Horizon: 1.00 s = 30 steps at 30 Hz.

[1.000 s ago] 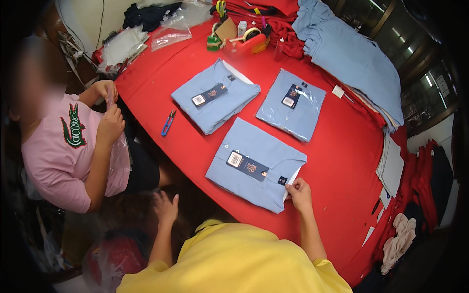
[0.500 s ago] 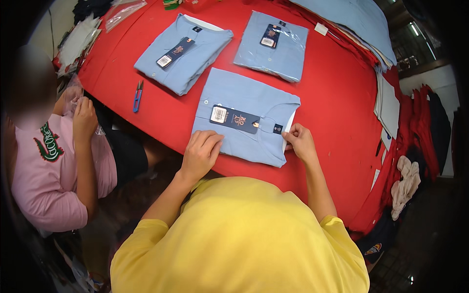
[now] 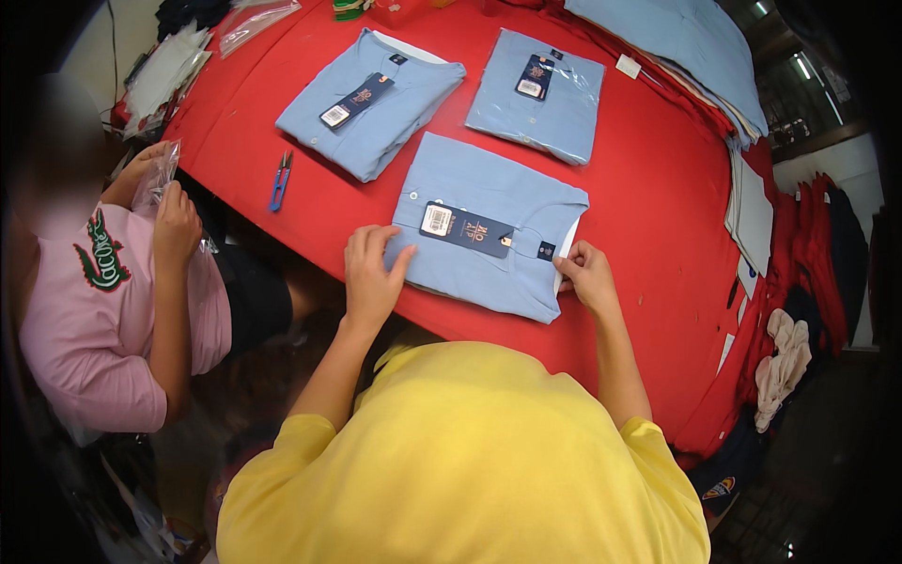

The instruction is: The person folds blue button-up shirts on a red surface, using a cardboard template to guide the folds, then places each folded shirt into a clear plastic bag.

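Observation:
A light blue folded shirt (image 3: 489, 207) lies in front of me on the red cloth, its collar end toward the right. A dark hang tag (image 3: 479, 233) rests on its front, and a strip of white card (image 3: 569, 235) shows along the collar. My right hand (image 3: 590, 276) pinches the shirt at the collar edge, thumb and fingers closed together. At the shirt's near left corner is my left hand (image 3: 372, 278), its thumb spread from the fingers and nothing in it. Whether its fingertips touch the fabric I cannot tell.
Farther back lie another folded blue shirt (image 3: 362, 117) and one in a clear bag (image 3: 512, 117). Blue thread snips (image 3: 281, 180) rest at left. A blue fabric stack (image 3: 672, 47) stands back right. At left, a person in pink (image 3: 113, 329) handles clear plastic (image 3: 162, 179).
My left hand has come off the shirt's near edge to its left corner, with the thumb spreading. My right hand keeps its pinch at the collar. The whole view has shifted slightly.

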Tool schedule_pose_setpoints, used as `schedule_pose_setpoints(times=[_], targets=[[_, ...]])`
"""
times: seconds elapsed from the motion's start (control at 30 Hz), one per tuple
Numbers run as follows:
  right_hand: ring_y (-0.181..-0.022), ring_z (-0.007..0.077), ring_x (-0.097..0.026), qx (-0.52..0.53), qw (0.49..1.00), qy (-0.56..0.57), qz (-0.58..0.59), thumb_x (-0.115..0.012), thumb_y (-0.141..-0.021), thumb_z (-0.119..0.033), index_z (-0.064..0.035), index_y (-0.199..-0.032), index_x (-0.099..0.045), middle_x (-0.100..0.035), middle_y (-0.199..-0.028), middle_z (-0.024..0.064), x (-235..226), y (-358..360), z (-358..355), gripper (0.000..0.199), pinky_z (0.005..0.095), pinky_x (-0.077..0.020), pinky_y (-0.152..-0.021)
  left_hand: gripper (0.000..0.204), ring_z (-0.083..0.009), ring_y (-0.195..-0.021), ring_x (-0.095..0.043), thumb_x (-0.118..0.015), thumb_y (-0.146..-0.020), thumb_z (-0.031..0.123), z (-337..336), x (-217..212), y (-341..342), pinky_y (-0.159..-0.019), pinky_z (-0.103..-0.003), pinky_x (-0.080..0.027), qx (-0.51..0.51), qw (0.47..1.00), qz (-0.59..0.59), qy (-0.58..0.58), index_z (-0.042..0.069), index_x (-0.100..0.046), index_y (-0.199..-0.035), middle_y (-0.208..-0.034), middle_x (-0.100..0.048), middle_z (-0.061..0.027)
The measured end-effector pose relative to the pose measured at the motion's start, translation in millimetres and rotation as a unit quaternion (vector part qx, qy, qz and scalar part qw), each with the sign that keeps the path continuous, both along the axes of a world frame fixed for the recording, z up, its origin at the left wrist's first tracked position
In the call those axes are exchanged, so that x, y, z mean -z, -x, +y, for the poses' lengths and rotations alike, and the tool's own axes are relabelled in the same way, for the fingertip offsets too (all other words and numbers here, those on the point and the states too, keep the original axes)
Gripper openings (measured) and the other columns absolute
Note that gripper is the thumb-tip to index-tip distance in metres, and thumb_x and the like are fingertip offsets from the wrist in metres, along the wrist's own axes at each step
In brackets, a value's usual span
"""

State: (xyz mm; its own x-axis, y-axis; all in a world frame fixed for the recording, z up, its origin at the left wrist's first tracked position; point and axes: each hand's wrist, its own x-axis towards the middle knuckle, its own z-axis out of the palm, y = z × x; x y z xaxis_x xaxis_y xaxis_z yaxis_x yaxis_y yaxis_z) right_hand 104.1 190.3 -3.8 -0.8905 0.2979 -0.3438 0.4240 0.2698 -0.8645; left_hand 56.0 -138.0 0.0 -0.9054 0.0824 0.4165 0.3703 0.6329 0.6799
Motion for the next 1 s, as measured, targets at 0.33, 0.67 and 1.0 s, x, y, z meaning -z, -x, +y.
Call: schedule_pose_setpoints(times=[0.33,0.67,1.0], targets=[[-0.054,0.0096,-0.054,-0.003,1.000,0.002,0.004,-0.065,-0.080,-0.011,-0.0020,-0.074,-0.051,-0.056,-0.061,0.0033,-3,0,0,0.018,0.0258,-0.0424,-0.047,0.022,-0.0067,-0.057,-0.048,-0.063,-0.089,0.017,-64,-10,-2,-0.054,-0.022,-0.039,0.066,0.946,-0.301,-0.104,0.000,-0.058,-0.076,-0.062,-0.053,0.0003],[-0.055,0.0118,-0.059,-0.008,0.999,0.033,0.002,-0.065,-0.083,-0.006,0.0000,-0.077,-0.052,-0.058,-0.066,0.0055,-11,0,-8,0.015,0.0249,-0.0506,-0.046,0.052,-0.0210,-0.077,-0.067,-0.055,-0.094,0.039,-73,-11,46,-0.067,-0.031,-0.053,-0.038,0.871,-0.352,-0.341,-0.005,-0.050,-0.121,-0.097,-0.065,-0.0173],[-0.057,0.0150,-0.061,0.026,0.999,0.038,0.005,-0.067,-0.081,-0.007,0.0021,-0.079,-0.054,-0.060,-0.069,0.0085,4,-6,-9,0.016,0.0280,-0.0514,-0.047,0.077,-0.0307,-0.110,-0.056,-0.077,-0.074,0.015,-50,43,202,-0.094,-0.035,-0.044,-0.189,0.931,-0.121,-0.287,-0.006,-0.031,-0.134,-0.124,-0.053,-0.0247]])
